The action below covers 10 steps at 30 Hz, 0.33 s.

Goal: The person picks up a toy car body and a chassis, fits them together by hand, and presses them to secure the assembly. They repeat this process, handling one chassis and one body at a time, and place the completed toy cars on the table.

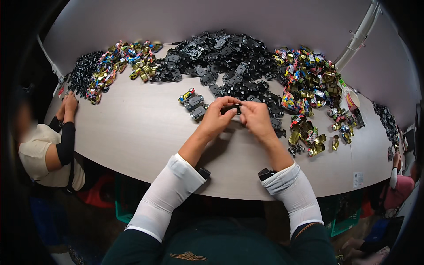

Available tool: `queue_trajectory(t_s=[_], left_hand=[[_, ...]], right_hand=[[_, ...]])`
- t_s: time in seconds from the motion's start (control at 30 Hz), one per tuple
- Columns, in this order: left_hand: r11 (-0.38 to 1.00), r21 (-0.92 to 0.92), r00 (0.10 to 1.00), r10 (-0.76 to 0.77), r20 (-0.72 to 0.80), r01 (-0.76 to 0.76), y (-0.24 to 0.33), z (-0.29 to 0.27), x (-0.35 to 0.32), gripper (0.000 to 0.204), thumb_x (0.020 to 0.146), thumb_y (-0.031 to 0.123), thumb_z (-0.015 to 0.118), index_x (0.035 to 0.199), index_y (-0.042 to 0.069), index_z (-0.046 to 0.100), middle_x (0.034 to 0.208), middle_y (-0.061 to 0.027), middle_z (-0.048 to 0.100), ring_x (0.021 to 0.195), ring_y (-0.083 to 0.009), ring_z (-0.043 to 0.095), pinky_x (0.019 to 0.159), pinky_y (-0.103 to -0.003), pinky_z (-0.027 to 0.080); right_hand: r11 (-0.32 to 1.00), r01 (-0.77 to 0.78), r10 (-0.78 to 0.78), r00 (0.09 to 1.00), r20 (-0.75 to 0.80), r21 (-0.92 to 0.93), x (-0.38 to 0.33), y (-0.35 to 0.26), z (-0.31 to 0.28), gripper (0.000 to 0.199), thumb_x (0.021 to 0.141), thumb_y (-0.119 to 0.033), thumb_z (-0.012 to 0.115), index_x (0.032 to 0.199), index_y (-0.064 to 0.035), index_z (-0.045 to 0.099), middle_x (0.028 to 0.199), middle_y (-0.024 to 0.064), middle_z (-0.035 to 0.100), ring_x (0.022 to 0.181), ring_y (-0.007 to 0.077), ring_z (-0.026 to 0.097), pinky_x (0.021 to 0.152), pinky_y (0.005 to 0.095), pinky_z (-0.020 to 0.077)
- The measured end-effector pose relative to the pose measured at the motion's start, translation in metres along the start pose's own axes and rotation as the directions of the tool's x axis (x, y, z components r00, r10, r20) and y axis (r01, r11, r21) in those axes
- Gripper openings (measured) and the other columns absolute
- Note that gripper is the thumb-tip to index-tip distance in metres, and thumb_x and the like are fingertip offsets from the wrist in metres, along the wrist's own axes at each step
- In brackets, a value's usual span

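Observation:
My left hand (216,116) and my right hand (255,118) meet above the table's middle, both pinching one small black plastic part (232,108) between the fingertips. Just left of my hands lie three small toy cars (193,102) on the grey table (132,132). Behind my hands spreads a large heap of black plastic chassis parts (225,57). To the right of my right hand sits a pile of colourful and gold toy car shells (309,84), with loose ones (309,137) nearer the table edge.
Another heap of colourful shells (123,62) and black parts (84,70) lies at the far left. A person (48,150) sits at the left edge with hands on the table; another person (399,185) sits at the right. A white cup (352,99) stands by the right pile.

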<state>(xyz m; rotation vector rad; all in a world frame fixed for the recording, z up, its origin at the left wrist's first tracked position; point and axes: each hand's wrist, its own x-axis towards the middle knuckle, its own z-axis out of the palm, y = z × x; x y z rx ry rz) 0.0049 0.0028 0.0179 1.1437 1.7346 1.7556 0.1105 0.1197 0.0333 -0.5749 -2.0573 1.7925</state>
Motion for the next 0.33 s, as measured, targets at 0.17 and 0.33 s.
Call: queue_trajectory(t_s=[0.17,0.33], left_hand=[[0.976,-0.201,0.993,-0.096,-0.073,0.079,0.002,-0.006,0.001,0.024,0.085,0.004,0.063,0.109,0.003,0.059,0.09,-0.0025,0.065,0.075,-0.0069,0.058,0.068,-0.019,0.046],[0.79,-0.585,0.971,-0.238,-0.014,0.185,-0.009,-0.018,0.004,0.045,0.085,0.017,0.069,0.123,0.006,0.048,0.094,-0.0042,0.067,0.082,-0.0131,0.064,0.077,-0.023,0.051]], right_hand=[[0.978,-0.08,0.073,0.996,0.047,0.19,-0.007,-0.009,0.001,0.018,0.093,-0.01,0.049,0.103,0.002,0.059,0.06,-0.0022,0.053,0.049,0.0047,0.045,0.045,0.0216,0.0361],[0.99,-0.113,0.102,0.986,0.133,0.083,-0.004,-0.004,0.006,0.018,0.094,-0.018,0.051,0.105,-0.0047,0.058,0.06,-0.0037,0.053,0.044,0.0036,0.041,0.039,0.0189,0.0318]])
